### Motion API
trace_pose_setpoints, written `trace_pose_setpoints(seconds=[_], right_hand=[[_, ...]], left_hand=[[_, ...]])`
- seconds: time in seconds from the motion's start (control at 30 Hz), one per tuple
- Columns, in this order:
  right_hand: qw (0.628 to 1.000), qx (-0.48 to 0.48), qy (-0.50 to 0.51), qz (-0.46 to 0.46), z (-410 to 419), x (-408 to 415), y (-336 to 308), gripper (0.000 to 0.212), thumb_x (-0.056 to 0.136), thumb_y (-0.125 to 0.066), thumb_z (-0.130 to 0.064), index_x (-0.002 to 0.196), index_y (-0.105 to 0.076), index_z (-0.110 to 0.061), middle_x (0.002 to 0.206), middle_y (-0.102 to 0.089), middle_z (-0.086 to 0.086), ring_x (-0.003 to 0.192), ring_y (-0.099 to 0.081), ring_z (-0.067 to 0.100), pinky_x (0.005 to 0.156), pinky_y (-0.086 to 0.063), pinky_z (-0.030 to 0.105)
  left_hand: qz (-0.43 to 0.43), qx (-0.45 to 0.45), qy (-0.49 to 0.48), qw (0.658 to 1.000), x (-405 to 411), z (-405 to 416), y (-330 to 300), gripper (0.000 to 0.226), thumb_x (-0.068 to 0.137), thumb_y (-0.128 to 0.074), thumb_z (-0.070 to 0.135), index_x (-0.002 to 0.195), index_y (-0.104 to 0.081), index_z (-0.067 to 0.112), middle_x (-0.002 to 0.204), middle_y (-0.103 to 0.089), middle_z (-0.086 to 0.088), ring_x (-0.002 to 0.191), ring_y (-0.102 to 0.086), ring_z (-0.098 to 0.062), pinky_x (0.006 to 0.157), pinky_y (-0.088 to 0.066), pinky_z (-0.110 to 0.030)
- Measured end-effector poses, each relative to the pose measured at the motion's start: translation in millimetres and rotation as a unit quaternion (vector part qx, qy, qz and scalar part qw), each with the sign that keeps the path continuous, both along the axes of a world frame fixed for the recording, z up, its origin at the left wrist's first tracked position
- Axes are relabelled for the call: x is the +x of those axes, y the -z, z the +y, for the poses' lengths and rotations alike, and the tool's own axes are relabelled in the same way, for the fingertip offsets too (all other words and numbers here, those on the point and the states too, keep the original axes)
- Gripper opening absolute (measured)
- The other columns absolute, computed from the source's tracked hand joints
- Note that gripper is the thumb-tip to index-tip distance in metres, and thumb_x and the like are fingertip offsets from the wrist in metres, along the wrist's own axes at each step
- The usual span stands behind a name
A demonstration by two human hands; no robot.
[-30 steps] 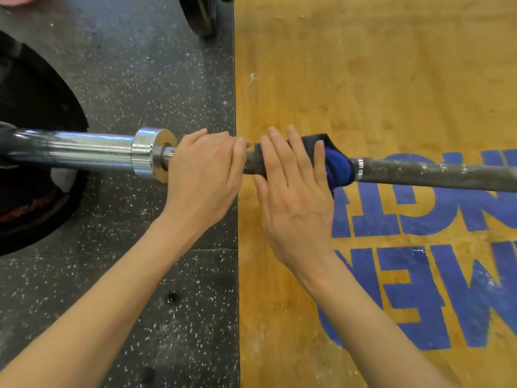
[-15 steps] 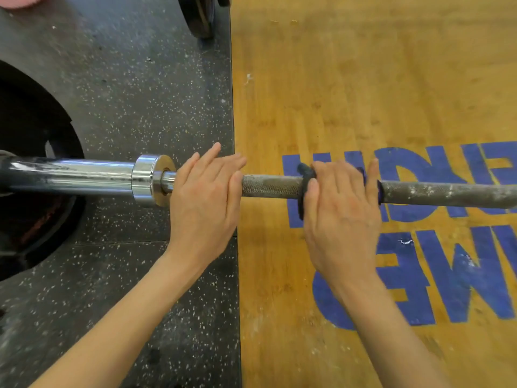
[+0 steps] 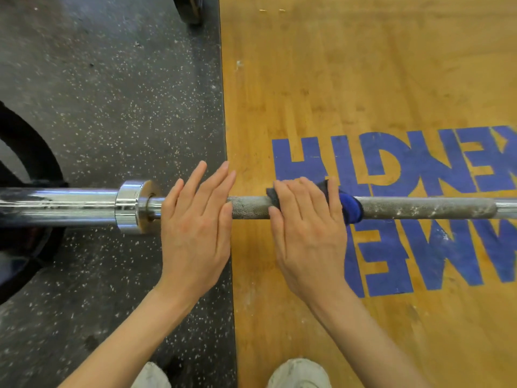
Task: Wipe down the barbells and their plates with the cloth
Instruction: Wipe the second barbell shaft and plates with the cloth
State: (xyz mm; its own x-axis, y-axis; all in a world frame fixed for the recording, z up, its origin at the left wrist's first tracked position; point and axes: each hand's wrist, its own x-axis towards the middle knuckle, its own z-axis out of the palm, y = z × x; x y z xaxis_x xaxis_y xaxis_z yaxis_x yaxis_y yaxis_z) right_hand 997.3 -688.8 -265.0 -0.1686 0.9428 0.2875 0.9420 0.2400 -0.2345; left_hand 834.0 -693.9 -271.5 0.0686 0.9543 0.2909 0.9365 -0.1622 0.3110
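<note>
Head view: looking down at a barbell [image 3: 419, 208] lying across from left to right, over the seam between rubber and wood.
Left hand [image 3: 193, 228]: laid flat on the shaft just right of the chrome collar [image 3: 134, 205]; fingers straight and slightly spread, pointing away from the body, gripping nothing.
Right hand [image 3: 307, 233]: on the knurled shaft further right, fingers curled over the top of the bar and clasping the cloth [image 3: 351, 210] against it.
Cloth: dark blue, wrapped round the shaft under the right palm, one bright blue fold sticking out on the right side and a dark corner on the left (mostly hidden by the hand).
Barbell shaft: grey, knurled, flecked with white marks right of the cloth; bare between the two hands.
Sleeve [image 3: 56, 207]: shiny chrome, running off the left edge.
Plate [image 3: 30, 152]: black, at the far left on the sleeve, only partly in frame.
Floor: speckled black rubber mat [image 3: 112, 93] on the left, wooden platform [image 3: 363, 79] with blue lettering on the right.
Shoes [image 3: 299, 373]: two pale toes at the bottom edge.
Top edge: another dark plate [image 3: 190, 9], barely seen.
</note>
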Motion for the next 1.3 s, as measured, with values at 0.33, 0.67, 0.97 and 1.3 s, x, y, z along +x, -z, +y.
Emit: trace_pose_setpoints(seconds=[0.33,0.67,0.97,1.3], right_hand=[[0.998,0.006,0.039,0.057,-21,-12,-2,0.033,0.107,-0.039,-0.027,0.12,-0.067,-0.014,0.116,-0.067,0.002,0.115,-0.058,0.025,0.119,-0.026,0.042],[0.999,-0.046,0.01,0.02,8,-24,-13,0.04,0.107,-0.026,-0.017,0.106,-0.066,-0.018,0.098,-0.068,0.0,0.089,-0.059,0.024,0.101,-0.041,0.041],[0.979,-0.167,-0.06,-0.102,63,-23,-31,0.04,0.106,-0.021,-0.018,0.074,-0.044,-0.012,0.062,-0.036,0.002,0.055,-0.035,0.023,0.059,-0.029,0.035],[0.963,-0.256,0.0,-0.084,82,5,-42,0.039,0.106,-0.033,-0.018,0.067,-0.035,-0.013,0.065,-0.034,0.002,0.076,-0.045,0.029,0.067,-0.034,0.035]], left_hand=[[0.01,-0.006,-0.007,1.0,1,-8,-2,0.048,0.109,-0.023,0.028,0.149,-0.047,0.014,0.156,-0.042,0.004,0.151,-0.028,-0.018,0.124,-0.013,-0.036],[0.024,-0.046,0.012,0.999,-7,1,-10,0.049,0.109,-0.024,0.029,0.148,-0.049,0.013,0.152,-0.049,0.001,0.147,-0.035,-0.019,0.123,-0.011,-0.031],[0.018,-0.03,-0.002,0.999,1,3,-10,0.049,0.109,-0.025,0.029,0.15,-0.045,0.012,0.156,-0.043,0.001,0.152,-0.024,-0.021,0.126,0.0,-0.036],[0.027,-0.01,0.065,0.997,36,10,-5,0.049,0.107,-0.03,0.023,0.151,-0.043,0.005,0.158,-0.04,-0.006,0.151,-0.029,-0.024,0.125,-0.016,-0.042]])
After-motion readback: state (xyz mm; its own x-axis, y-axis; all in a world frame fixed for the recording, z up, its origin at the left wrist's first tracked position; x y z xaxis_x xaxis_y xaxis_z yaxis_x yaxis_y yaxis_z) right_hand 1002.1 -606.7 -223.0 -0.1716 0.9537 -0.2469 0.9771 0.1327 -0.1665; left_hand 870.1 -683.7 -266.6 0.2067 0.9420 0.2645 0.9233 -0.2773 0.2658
